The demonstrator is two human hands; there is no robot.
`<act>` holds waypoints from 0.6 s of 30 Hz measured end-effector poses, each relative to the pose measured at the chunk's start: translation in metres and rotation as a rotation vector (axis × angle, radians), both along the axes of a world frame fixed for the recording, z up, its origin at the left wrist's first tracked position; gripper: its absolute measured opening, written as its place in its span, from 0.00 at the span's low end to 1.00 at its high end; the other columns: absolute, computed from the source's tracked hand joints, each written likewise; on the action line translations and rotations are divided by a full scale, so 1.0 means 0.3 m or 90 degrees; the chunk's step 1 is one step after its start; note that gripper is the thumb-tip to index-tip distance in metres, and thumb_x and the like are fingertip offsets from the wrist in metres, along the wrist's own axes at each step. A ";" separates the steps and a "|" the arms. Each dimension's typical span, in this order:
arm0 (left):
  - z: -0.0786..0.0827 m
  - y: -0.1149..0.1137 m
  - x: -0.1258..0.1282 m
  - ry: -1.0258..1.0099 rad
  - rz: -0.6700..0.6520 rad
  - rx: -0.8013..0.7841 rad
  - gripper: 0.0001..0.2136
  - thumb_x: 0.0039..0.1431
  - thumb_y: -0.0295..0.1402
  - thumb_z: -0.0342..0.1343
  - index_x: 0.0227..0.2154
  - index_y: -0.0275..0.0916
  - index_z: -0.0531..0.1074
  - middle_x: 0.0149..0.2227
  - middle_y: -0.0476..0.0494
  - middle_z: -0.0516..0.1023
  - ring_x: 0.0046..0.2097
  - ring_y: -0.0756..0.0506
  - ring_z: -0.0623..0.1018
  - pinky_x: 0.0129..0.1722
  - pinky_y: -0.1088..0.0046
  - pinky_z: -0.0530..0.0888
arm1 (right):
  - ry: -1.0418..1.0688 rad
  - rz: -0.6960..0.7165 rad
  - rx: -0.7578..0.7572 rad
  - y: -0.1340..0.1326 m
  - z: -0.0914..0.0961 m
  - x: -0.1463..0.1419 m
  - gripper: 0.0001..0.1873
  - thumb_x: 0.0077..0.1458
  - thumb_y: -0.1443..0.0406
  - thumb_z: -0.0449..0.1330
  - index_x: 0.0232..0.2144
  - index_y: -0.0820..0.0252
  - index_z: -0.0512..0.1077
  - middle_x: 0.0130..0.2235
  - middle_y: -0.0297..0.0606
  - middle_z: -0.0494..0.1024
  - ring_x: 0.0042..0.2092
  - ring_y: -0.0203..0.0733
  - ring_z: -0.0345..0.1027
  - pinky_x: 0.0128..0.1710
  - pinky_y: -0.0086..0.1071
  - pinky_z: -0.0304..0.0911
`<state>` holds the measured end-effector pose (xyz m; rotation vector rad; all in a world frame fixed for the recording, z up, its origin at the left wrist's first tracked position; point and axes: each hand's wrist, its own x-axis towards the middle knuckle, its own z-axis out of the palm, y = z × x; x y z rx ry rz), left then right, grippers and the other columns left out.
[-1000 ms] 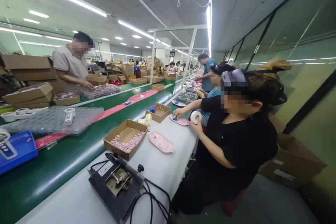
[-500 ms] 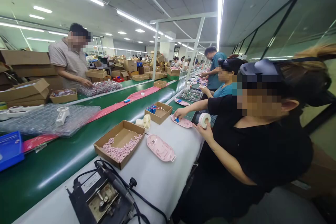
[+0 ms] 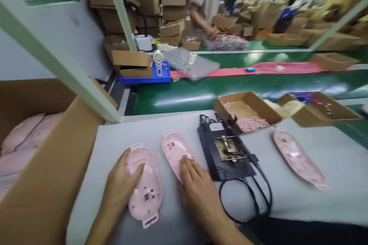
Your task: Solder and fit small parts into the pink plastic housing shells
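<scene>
A pink plastic housing shell is gripped at its left edge by my left hand, the thumb lying across its inner face. To its right, my right hand is closed over the lower part of another pink shell, fingers bent on its surface. Cut-outs and small holes show in both shells. A third pink shell lies on the white worktop at the right. The black soldering station with its cables sits just right of my right hand.
On the left stands a large cardboard box holding several pink shells. Behind the station, a carton contains small pink parts; another carton holds blue parts with wires. A green conveyor runs beyond, and a slanted metal post rises at the left.
My view has swung left and down from the co-workers to the worktop. Both my hands, out of sight before, are now in view, each on a pink shell.
</scene>
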<state>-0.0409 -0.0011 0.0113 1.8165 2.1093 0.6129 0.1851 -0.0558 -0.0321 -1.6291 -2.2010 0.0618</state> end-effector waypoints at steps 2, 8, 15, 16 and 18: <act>-0.008 -0.015 -0.051 0.019 0.009 -0.022 0.28 0.62 0.42 0.59 0.63 0.39 0.64 0.59 0.36 0.71 0.59 0.35 0.73 0.59 0.51 0.72 | 0.014 0.033 0.004 0.003 0.019 0.010 0.25 0.65 0.63 0.57 0.62 0.65 0.66 0.64 0.46 0.70 0.63 0.55 0.64 0.57 0.47 0.63; -0.030 0.059 -0.008 0.038 -0.032 -0.013 0.30 0.64 0.49 0.53 0.65 0.39 0.62 0.59 0.36 0.69 0.56 0.32 0.74 0.53 0.51 0.76 | 0.016 0.044 0.031 -0.013 0.070 0.067 0.19 0.66 0.58 0.57 0.57 0.52 0.71 0.66 0.31 0.69 0.67 0.52 0.59 0.66 0.51 0.45; -0.007 -0.131 0.023 0.199 -0.201 0.152 0.23 0.66 0.46 0.55 0.58 0.38 0.69 0.56 0.33 0.72 0.55 0.31 0.71 0.51 0.48 0.73 | 0.091 0.039 0.030 -0.016 0.027 0.001 0.17 0.66 0.62 0.58 0.56 0.50 0.72 0.61 0.35 0.75 0.59 0.53 0.70 0.59 0.54 0.60; -0.013 -0.158 0.035 0.205 -0.234 0.150 0.23 0.65 0.46 0.57 0.58 0.40 0.69 0.57 0.34 0.73 0.55 0.31 0.72 0.50 0.48 0.73 | 0.080 0.030 0.037 -0.011 0.024 0.005 0.17 0.66 0.61 0.57 0.56 0.49 0.72 0.60 0.35 0.75 0.58 0.54 0.71 0.56 0.55 0.63; -0.040 -0.176 0.077 0.169 -0.284 0.175 0.25 0.62 0.46 0.60 0.58 0.42 0.70 0.57 0.34 0.74 0.54 0.30 0.73 0.47 0.49 0.73 | 0.004 0.048 0.056 0.011 0.036 0.070 0.16 0.67 0.58 0.56 0.55 0.46 0.73 0.59 0.37 0.76 0.56 0.54 0.73 0.52 0.55 0.68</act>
